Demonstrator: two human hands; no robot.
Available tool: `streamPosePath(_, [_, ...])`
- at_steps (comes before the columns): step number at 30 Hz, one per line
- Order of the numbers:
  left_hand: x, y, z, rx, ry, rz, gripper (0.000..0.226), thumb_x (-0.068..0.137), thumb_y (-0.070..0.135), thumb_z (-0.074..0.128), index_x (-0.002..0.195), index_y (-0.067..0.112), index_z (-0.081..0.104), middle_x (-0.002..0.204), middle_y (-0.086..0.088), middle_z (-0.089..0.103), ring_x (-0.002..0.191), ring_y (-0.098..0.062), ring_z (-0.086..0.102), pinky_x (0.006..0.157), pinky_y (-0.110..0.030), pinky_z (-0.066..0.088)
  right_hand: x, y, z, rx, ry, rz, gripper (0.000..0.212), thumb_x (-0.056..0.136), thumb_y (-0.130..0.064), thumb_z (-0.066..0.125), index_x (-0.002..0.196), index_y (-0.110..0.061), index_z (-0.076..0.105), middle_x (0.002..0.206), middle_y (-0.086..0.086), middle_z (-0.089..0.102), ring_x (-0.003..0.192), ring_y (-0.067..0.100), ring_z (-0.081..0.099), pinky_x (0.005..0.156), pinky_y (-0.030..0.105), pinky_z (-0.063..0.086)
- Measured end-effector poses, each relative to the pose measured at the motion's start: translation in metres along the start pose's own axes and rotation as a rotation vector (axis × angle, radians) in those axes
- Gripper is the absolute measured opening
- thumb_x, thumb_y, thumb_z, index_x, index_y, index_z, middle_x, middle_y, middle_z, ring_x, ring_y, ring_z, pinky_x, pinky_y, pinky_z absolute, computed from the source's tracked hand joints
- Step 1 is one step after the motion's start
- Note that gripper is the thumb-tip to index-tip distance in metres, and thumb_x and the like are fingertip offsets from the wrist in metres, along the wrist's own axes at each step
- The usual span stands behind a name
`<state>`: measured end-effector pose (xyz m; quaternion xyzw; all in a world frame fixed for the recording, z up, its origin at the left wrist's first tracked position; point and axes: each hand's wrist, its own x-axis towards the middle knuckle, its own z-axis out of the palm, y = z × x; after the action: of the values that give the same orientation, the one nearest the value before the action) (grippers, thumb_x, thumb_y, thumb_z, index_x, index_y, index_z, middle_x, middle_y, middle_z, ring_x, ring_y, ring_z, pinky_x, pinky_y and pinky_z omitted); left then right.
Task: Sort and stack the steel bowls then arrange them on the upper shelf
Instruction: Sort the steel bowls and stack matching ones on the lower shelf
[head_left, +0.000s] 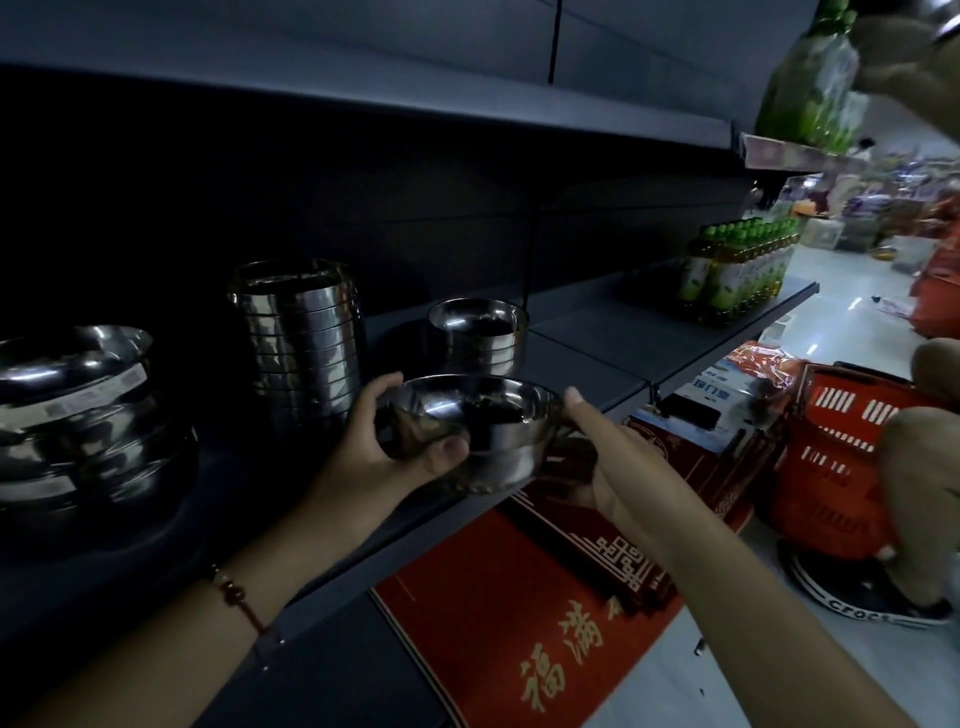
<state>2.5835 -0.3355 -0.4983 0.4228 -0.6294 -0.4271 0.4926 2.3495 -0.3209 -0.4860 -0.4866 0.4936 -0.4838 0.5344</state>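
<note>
Steel bowl (467, 431) between fingers (447, 449) of both hands.

"crocs" on the shoe (862, 605) strap — gold "福满" on the red mat (498, 623).

Both hands hold a small stack of steel bowls (470, 434) just above the front edge of the dark shelf (597, 332). The left hand (382, 457) grips the near side, thumb pressed on the outer wall; the right hand (610, 467) cups the other side from below. On the shelf behind stand three more stacks: wide bowls (78, 410) at left (labels on their rims), a tall stack (301, 338) and a short stack (478, 335). Green-capped bottles (737, 270) stand further right. A red basket (836, 457) sits on the floor.
</note>
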Motion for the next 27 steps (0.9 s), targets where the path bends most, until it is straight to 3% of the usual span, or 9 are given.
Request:
streamPosePath(2, [0.002, -0.001, -0.002, -0.046, 0.018, -0.038, 0.109, 0.028, 0.085, 0.076, 0.125, 0.051, 0.042, 0.12, 0.018, 0.059, 0.098, 0.013, 0.061, 0.079, -0.012, 0.047, -0.007, -0.005, 0.004, -0.109, -0.025, -0.108, 0.059, 0.072, -0.074, 0.061, 0.121, -0.042, 0.062, 0.116, -0.008, 0.072, 0.099, 0.007, 0.07, 0.078, 0.025, 0.056])
streamPosePath(4, [0.003, -0.006, -0.002, -0.071, -0.004, -0.045, 0.104, 0.028, 0.085, 0.077, 0.122, 0.053, 0.045, 0.126, 0.01, 0.059, 0.109, 0.0, 0.061, 0.088, -0.022, 0.049, -0.012, -0.009, 0.009, -0.356, -0.017, -0.237, 0.068, 0.06, -0.087, 0.058, 0.122, -0.072, 0.035, 0.11, -0.039, 0.06, 0.096, -0.017, 0.058, 0.074, 0.014, 0.042])
streamPosePath(6, [0.004, -0.009, -0.001, -0.081, -0.027, -0.038, 0.104, 0.032, 0.082, 0.079, 0.125, 0.052, 0.044, 0.131, 0.002, 0.058, 0.116, -0.009, 0.059, 0.096, -0.028, 0.049, -0.013, -0.008, 0.01, -0.581, -0.019, -0.341, 0.073, 0.059, -0.086, 0.059, 0.123, -0.077, 0.025, 0.103, -0.053, 0.051, 0.095, -0.03, 0.048, 0.074, 0.01, 0.033])
streamPosePath(10, [0.005, -0.01, -0.001, -0.023, -0.038, -0.01, 0.109, 0.037, 0.084, 0.076, 0.134, 0.051, 0.039, 0.129, 0.001, 0.059, 0.121, -0.01, 0.057, 0.099, -0.025, 0.046, -0.012, -0.001, 0.011, -0.603, 0.005, -0.44, 0.058, 0.064, -0.072, 0.068, 0.116, -0.065, 0.046, 0.111, -0.041, 0.056, 0.104, -0.022, 0.051, 0.072, 0.004, 0.041])
streamPosePath(13, [0.006, -0.009, -0.003, 0.134, -0.023, 0.061, 0.099, 0.057, 0.079, 0.071, 0.143, 0.047, 0.037, 0.128, 0.015, 0.061, 0.123, 0.0, 0.054, 0.103, -0.023, 0.042, -0.007, 0.004, 0.01, -0.583, 0.085, -0.49, 0.052, 0.062, -0.071, 0.07, 0.109, -0.06, 0.053, 0.114, -0.033, 0.058, 0.109, -0.017, 0.05, 0.08, 0.012, 0.039])
streamPosePath(16, [0.007, -0.003, -0.004, 0.428, 0.059, 0.207, 0.081, 0.072, 0.069, 0.059, 0.146, 0.041, 0.041, 0.145, 0.019, 0.046, 0.13, 0.01, 0.038, 0.102, -0.011, 0.032, -0.001, 0.007, 0.011, -0.601, 0.18, -0.575, 0.046, 0.063, -0.068, 0.074, 0.105, -0.06, 0.056, 0.122, -0.03, 0.055, 0.12, -0.009, 0.046, 0.093, 0.02, 0.043])
streamPosePath(20, [0.01, 0.009, -0.001, 0.961, 0.059, 0.375, 0.081, 0.081, 0.074, 0.04, 0.153, 0.044, 0.018, 0.162, 0.012, 0.018, 0.145, -0.013, 0.024, 0.112, -0.031, 0.017, 0.006, 0.008, 0.012, -0.614, 0.287, -0.697, 0.046, 0.064, -0.066, 0.074, 0.104, -0.066, 0.052, 0.124, -0.036, 0.048, 0.118, -0.018, 0.042, 0.089, -0.004, 0.031])
streamPosePath(24, [0.014, 0.009, 0.013, 1.204, 0.06, 0.399, 0.088, 0.083, 0.074, 0.029, 0.151, 0.041, -0.016, 0.165, -0.002, -0.01, 0.151, -0.027, -0.001, 0.116, -0.041, -0.004, 0.026, 0.007, 0.007, -0.632, 0.384, -0.699, 0.047, 0.062, -0.074, 0.066, 0.104, -0.071, 0.045, 0.129, -0.049, 0.033, 0.114, -0.03, 0.033, 0.082, -0.002, 0.036])
streamPosePath(27, [0.017, 0.005, 0.025, 1.234, 0.07, 0.413, 0.091, 0.087, 0.07, 0.036, 0.149, 0.038, -0.022, 0.164, -0.008, -0.015, 0.151, -0.032, -0.007, 0.119, -0.049, -0.007, 0.054, 0.007, 0.0, -0.569, 0.458, -0.655, 0.055, 0.062, -0.069, 0.07, 0.111, -0.052, 0.053, 0.149, -0.016, 0.037, 0.11, -0.027, 0.039, 0.092, 0.009, 0.038])
